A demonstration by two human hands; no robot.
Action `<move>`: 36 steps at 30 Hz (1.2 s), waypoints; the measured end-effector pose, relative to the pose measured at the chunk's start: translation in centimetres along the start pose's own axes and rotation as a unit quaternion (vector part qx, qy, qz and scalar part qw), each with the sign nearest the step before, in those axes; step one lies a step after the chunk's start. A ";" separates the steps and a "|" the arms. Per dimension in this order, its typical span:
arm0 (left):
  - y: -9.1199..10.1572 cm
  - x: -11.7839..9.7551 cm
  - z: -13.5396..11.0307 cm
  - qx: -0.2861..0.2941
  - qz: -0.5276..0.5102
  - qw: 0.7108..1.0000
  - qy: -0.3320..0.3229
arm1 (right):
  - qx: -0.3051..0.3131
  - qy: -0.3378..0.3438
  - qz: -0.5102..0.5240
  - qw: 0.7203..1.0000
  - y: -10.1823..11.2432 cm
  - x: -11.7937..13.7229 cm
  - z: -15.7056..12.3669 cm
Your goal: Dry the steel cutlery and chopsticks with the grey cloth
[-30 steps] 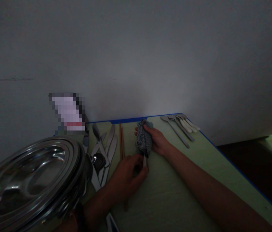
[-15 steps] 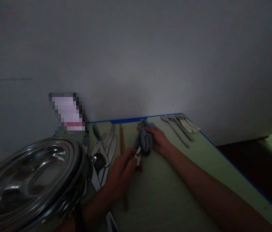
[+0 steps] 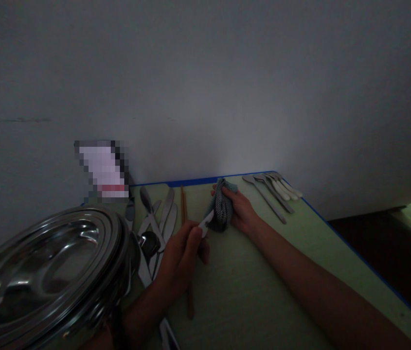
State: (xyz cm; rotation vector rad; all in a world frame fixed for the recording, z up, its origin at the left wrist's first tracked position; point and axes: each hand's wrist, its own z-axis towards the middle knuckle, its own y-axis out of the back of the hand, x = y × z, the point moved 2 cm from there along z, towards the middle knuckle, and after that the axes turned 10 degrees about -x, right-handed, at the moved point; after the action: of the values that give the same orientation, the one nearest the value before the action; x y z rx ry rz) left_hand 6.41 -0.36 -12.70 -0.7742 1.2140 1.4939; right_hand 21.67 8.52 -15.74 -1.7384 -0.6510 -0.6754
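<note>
Standing at far left, a stack of metal trays (image 3: 115, 229) fills the table's (image 3: 259, 291) near corner; a blurred upright item (image 3: 102, 167) is behind it. Next come loose knives (image 3: 170, 221) and a spoon (image 3: 144, 196), overlapping, then a pair of chopsticks (image 3: 184, 206) running away from the viewer, partly covered by the left hand (image 3: 180, 253). That hand is closed in a pinch on a pale utensil (image 3: 205, 224). The utensil lies at its fingertips, on the side toward the right hand (image 3: 241, 209), long axis slanting up and rightward into a bunched cloth (image 3: 223, 210). Its far end is hidden; its type cannot be determined. The left hand is nearer the visible part. The right hand grips the cloth, thumb on top. At right, spoons and forks (image 3: 269, 203) lie side by side, apart from both hands.
</note>
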 end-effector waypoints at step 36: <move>-1.1 0.5 -0.5 0.165 0.124 0.978 0.006 | 0.029 -0.045 0.034 0.998 -0.1 -0.2 0.1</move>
State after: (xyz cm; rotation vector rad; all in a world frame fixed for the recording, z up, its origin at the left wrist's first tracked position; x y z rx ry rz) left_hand 7.31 -0.70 -13.61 -0.4206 1.5632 1.4321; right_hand 21.47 8.60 -15.82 -1.7381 -0.6635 -0.5277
